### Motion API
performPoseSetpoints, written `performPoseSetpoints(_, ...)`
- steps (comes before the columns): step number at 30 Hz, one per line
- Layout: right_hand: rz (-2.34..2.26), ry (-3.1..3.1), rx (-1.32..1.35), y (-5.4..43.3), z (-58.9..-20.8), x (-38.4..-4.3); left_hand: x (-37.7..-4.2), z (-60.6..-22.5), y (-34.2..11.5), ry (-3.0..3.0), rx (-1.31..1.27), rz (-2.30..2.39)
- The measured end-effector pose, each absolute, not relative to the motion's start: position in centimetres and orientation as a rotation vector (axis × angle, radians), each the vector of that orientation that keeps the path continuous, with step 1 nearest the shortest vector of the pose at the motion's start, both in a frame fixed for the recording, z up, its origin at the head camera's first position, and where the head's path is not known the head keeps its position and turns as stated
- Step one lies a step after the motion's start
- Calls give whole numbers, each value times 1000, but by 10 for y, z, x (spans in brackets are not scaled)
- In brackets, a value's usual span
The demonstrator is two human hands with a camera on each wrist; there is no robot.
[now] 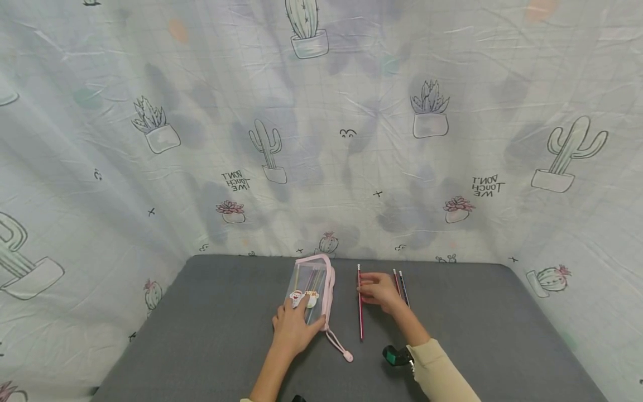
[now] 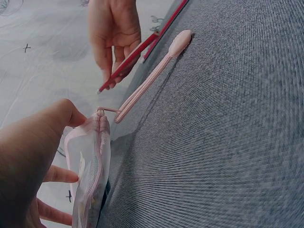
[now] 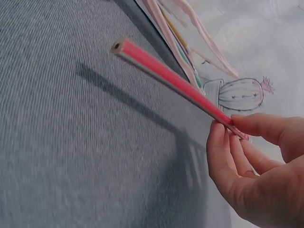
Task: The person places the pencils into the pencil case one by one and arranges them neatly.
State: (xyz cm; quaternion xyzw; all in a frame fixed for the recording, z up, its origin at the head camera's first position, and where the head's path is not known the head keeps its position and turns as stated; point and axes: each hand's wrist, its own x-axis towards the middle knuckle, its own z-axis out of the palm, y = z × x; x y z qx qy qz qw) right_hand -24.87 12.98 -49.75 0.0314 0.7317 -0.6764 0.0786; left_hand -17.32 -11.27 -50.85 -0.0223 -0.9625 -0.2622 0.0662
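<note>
A clear pencil case with pink trim and a pink zip lies on the grey table, several pencils showing through its film. My left hand rests on its near part, fingers spread over the top and thumb at the zip side. Right of the case, my right hand pinches a red pencil between thumb and fingertips, near its white-tipped end. The pencil's other end is raised off the table, its shadow falling below in the right wrist view. Two more pencils, one red and one dark, lie beyond that hand, partly hidden by it.
A pink zip cord with a toggle trails from the case onto the grey table. A pale curtain printed with cacti hangs along the back and sides. A black wrist device sits by the right sleeve.
</note>
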Motion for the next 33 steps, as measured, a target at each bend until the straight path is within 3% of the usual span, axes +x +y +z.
performPoseSetpoints(33,-2079,2220,182,77,-488,-263,-173,-510,-113,-2907,-57,-786)
